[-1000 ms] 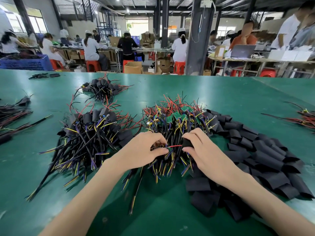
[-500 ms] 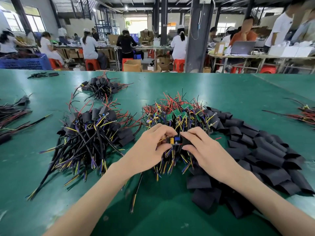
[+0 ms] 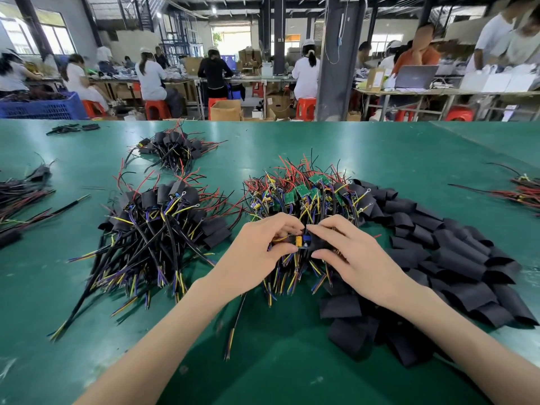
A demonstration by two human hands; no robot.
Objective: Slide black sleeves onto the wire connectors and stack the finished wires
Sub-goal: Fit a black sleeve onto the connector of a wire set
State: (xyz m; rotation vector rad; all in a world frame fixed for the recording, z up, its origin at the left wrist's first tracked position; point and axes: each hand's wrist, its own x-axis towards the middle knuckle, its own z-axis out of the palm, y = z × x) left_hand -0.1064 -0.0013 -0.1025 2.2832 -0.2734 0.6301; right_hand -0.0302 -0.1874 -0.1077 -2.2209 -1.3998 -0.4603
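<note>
One wire connector [image 3: 299, 241], a little board with yellow and blue bits, sits right at the mouth of a black sleeve [image 3: 320, 243], just above the unsleeved pile [image 3: 301, 197] of green boards and red, yellow and black leads. Loose sleeves [image 3: 455, 258] sprawl flattened just right of that. The finished wires [image 3: 163, 223] are heaped to the left, sleeved ends at the far side.

Both hands [image 3: 304, 247] on one connector [image 3: 298, 241]
</note>
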